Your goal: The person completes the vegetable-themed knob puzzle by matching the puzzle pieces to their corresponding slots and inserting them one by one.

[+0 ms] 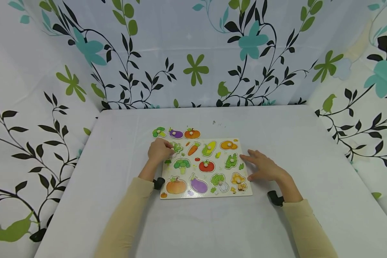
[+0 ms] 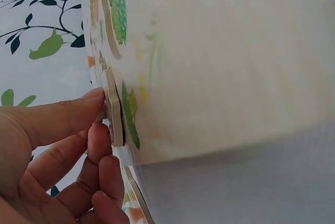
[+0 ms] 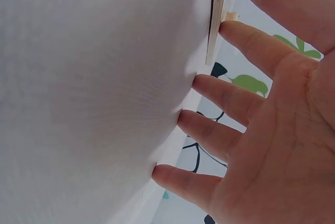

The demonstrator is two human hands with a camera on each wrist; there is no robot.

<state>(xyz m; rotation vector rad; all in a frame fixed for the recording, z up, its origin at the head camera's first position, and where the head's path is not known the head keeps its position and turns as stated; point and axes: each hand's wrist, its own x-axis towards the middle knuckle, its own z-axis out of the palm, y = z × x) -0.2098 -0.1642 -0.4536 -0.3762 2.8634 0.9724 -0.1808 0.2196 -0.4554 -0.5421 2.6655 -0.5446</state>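
Observation:
A wooden vegetable puzzle board point(image 1: 184, 193) lies flat on the white table. Near its back left corner, my left hand point(image 1: 160, 150) pinches a green leafy vegetable puzzle piece point(image 1: 177, 147) between thumb and fingers. Seen edge-on in the left wrist view, this puzzle piece point(image 2: 113, 109) is against the board's face; its underside is hidden. My right hand point(image 1: 262, 165) is spread at the board's right edge. In the right wrist view, the fingers of the right hand point(image 3: 277, 130) are apart, some touching the tabletop and one at the board's side.
Beyond the board's back edge lie a broccoli piece point(image 1: 159, 132), an eggplant piece point(image 1: 176, 133) and a pumpkin piece point(image 1: 192, 133). On the board are a tomato point(image 1: 206, 166), a carrot point(image 1: 193, 148) and corn point(image 1: 209, 148). Floral cloth point(image 1: 167, 36) hangs behind the table.

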